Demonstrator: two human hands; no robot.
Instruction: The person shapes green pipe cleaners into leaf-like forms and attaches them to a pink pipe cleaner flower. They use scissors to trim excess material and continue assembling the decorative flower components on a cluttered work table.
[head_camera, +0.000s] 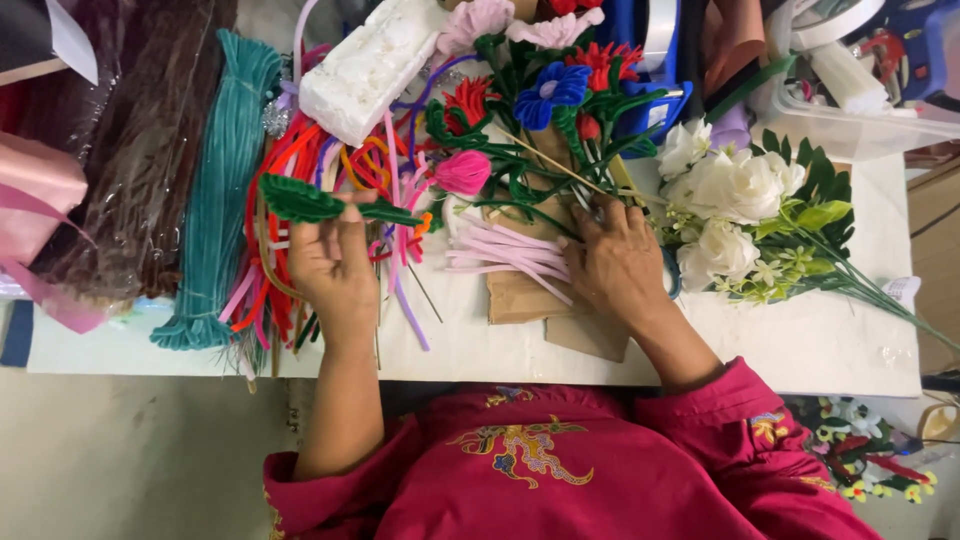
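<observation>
While right hand hides stems, left hand grips green leaf

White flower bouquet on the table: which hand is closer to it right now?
Right. The right hand rests just beside the white flower bouquet; the left hand is far across the table, holding a green leaf stem.

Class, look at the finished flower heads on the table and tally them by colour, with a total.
White flowers: 4
Red flowers: 3
Pale pink flowers: 2
Blue flower: 1
Deep pink bud: 1
Total: 11
Some heads at the top edge are partly cut off, so the red count is approximate.
</observation>
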